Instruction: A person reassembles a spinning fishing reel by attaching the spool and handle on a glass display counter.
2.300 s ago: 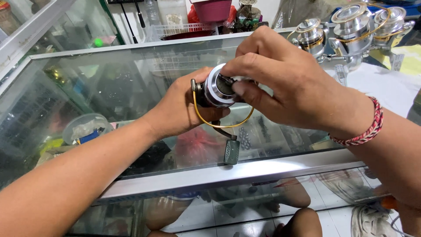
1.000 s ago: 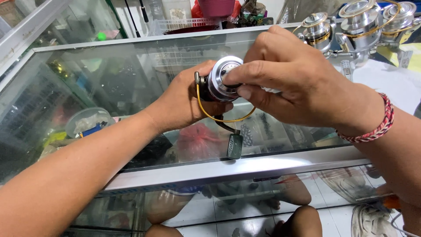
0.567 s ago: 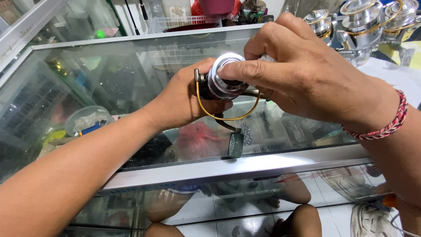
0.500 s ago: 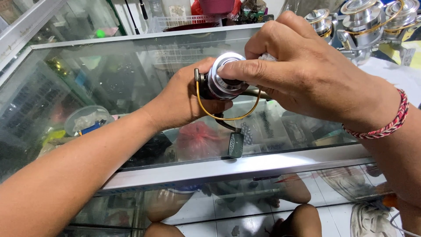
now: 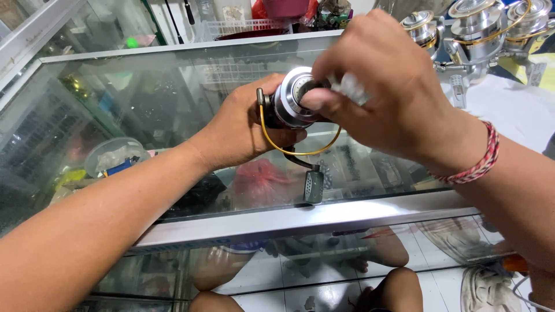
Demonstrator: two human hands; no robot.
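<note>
surface: glass display counter [image 5: 173, 75] | on it, far right: silver spinning reels [image 5: 480, 29]

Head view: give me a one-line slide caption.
Left hand grips a silver spinning fishing reel with gold bail wire above a glass display counter while right hand fingers its spool face.

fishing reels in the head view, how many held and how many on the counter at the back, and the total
Silver spinning reel with gold bail wire, held by left hand and right hand: 1
Silver and gold spinning reels at back right: 3
Total: 4
</note>
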